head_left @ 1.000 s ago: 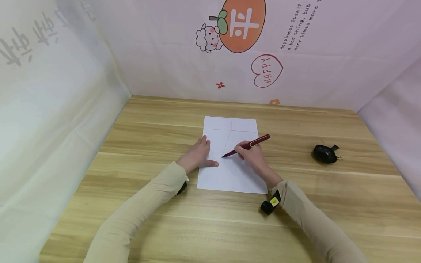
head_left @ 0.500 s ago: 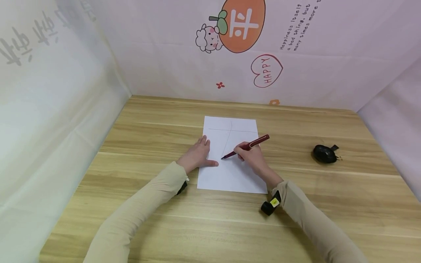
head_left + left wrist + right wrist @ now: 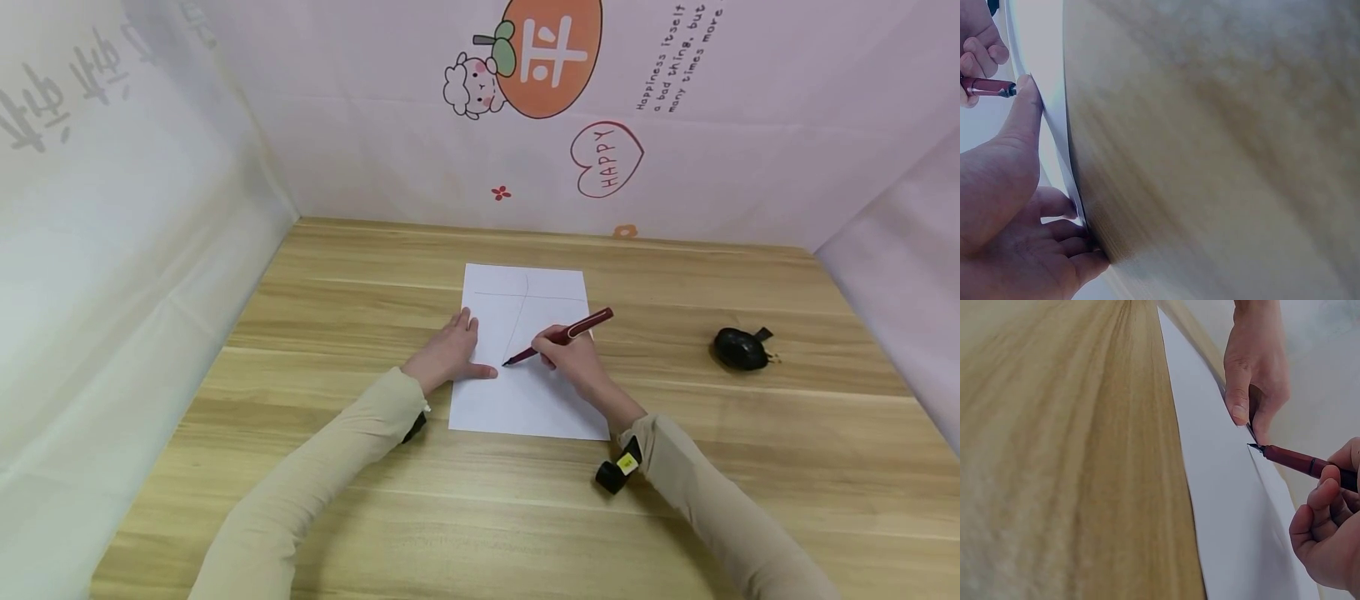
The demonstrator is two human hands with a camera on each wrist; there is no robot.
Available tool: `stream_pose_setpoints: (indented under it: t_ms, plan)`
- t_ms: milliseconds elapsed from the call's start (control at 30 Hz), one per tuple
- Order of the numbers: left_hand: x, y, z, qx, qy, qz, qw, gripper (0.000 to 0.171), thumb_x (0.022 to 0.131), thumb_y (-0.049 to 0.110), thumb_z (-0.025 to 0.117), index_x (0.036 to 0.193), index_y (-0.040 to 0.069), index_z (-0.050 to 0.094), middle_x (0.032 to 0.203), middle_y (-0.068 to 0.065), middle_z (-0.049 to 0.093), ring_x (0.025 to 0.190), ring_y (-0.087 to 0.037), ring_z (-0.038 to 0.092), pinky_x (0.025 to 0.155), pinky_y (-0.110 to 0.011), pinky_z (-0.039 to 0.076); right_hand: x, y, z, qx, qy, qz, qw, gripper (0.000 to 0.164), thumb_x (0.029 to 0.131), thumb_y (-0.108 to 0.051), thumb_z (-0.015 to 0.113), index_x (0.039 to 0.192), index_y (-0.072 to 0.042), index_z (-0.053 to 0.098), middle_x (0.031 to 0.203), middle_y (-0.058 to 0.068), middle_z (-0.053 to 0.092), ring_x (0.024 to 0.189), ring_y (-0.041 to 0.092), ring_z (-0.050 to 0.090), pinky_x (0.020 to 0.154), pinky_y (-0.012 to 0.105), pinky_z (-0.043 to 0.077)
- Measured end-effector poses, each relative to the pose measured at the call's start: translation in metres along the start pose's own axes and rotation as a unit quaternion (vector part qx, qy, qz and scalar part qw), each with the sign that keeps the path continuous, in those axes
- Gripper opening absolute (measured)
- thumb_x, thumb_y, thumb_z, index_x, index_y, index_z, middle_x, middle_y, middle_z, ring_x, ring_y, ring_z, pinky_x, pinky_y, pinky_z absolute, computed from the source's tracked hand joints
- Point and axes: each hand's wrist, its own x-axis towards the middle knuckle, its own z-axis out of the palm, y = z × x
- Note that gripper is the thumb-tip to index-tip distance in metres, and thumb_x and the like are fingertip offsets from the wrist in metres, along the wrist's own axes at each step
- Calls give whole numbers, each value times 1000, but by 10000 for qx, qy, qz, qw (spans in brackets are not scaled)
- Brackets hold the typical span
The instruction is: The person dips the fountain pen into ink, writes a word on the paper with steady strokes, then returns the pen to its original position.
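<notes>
A sheet of white paper (image 3: 525, 408) lies on the wooden table, bearing a thin horizontal line crossed by a long line that slants down to the left. My right hand (image 3: 573, 357) grips a dark red fountain pen (image 3: 588, 322). Its nib touches the paper at the lower end of the slanting line. On the sheet's left edge rests my left hand (image 3: 452, 350), fingers spread and thumb pointing toward the nib. In the right wrist view the pen's nib (image 3: 1256, 447) shows close to the left thumb.
A small black pouch-like object (image 3: 741, 348) sits on the table (image 3: 480, 517) to the right. White printed cloth (image 3: 375, 125) walls off the back and both sides. Each wrist wears a black camera (image 3: 611, 477).
The pen tip has slid a little down and to the left, and the slanting line has grown longer. My left hand holds its place on the paper.
</notes>
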Motion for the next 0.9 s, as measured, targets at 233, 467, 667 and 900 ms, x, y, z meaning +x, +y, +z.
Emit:
stream_pose_setpoints:
  t_ms: [233,467,667,900]
  plan:
    - [-1,0,0,11,52,41,10000,99,82,55,62,146,-7,19,155,-26,9,145,-36,16,119,-39,20,-1,3,0,-8,-132,-35,9999,20,88,-19,60,97,-1,62,60,-2,52,59,12,47,52,21,35]
    - [-2,0,0,-11,48,39,10000,99,82,55,62,146,-6,19,155,-26,9,145,-36,16,119,-40,20,-3,3,-1,32,-217,-11,9998,21,88,-19,60,97,-1,62,60,-3,52,58,11,46,51,22,34]
    - [-3,1,0,-50,65,1,10000,98,82,55,62,146,-6,19,156,-25,9,145,-36,15,119,-40,21,-3,4,-1,-38,-249,-34,9997,20,88,-19,60,98,-1,62,61,-2,51,59,12,46,51,22,34]
    - [-3,1,-1,-6,71,-4,10000,98,82,55,62,146,-5,19,156,-24,9,145,-36,15,118,-40,22,0,4,-3,121,-190,-157,9996,18,89,-17,59,96,0,62,59,-3,51,57,11,46,51,21,34]
